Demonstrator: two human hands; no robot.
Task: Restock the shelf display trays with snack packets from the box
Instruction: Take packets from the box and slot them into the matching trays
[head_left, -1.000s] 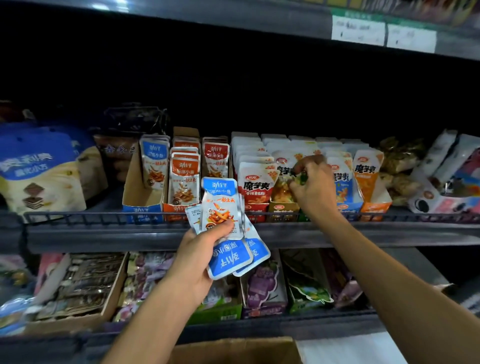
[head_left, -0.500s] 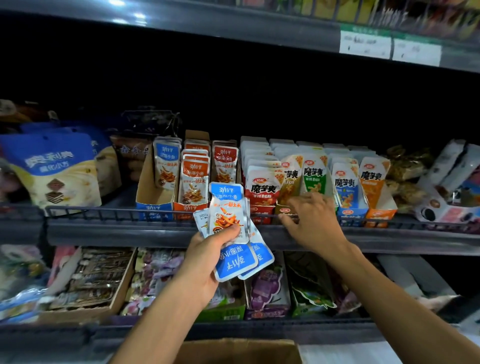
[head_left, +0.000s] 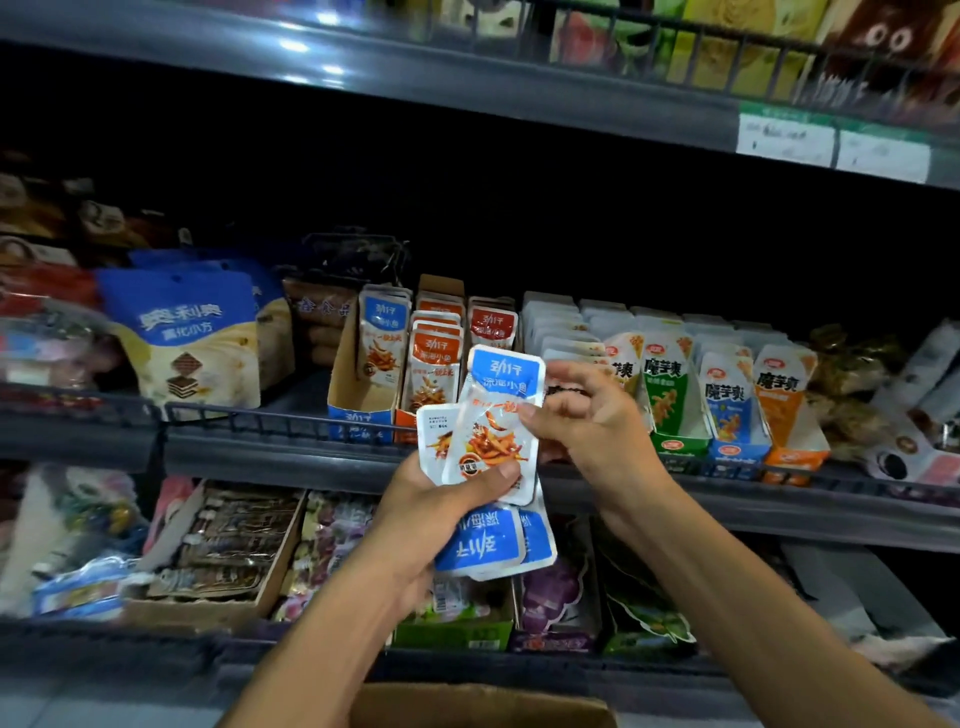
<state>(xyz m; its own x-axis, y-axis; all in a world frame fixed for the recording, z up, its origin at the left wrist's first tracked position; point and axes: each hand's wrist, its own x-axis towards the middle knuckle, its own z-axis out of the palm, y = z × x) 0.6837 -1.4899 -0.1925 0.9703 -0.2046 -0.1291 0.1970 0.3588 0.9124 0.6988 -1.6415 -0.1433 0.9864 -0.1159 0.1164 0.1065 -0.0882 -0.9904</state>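
Several blue snack packets (head_left: 491, 457) sit in a bunch in the left hand (head_left: 431, 525), thumb pressed on the front one, and how many lie behind it is hard to tell. Right beside it, the right hand (head_left: 592, 431) pinches the edge of that front packet with its fingertips. This hand hides some packets in the red tray behind it. Just behind the left hand stands the blue tray (head_left: 358, 395), with only a few packets in it. Below both hands, the brown box (head_left: 478, 706) is cut off at the bottom edge. Far left of the hands, the bags (head_left: 52, 338) look blurry.
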